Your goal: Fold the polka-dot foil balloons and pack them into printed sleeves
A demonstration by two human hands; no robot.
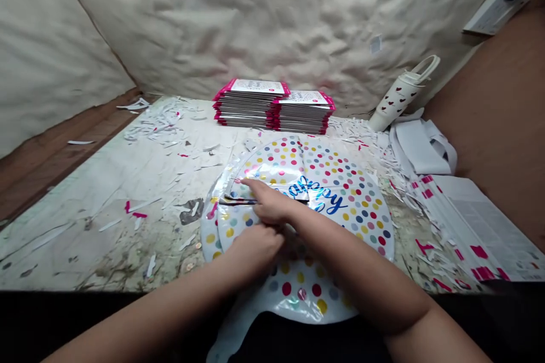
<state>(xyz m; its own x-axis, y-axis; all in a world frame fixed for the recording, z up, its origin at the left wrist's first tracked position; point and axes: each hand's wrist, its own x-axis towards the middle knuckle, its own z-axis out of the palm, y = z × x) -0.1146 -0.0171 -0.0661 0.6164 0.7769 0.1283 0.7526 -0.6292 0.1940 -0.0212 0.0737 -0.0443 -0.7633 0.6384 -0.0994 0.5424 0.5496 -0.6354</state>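
Observation:
A flat foil balloon (366, 193) lies on the table, white with coloured dots and blue "Happy" lettering. Its pale tail hangs over the front edge. On its left part lies a folded, shiny dotted section (276, 173) with a dark-edged opening. My right hand (270, 204) rests on this section, index finger stretched out across it and the other fingers partly hidden. Just below it, my left hand (261, 241) is closed in a fist over the balloon, close to my right wrist. What the left fingers hold, if anything, is hidden.
Two stacks of pink-edged printed packets (251, 105) stand at the back. A white tumbler with hearts (398, 99) leans at the back right, near a white strip roll (421, 147). Pink-marked plastic sheets (472, 227) lie at right. Paper scraps (157, 119) litter the table.

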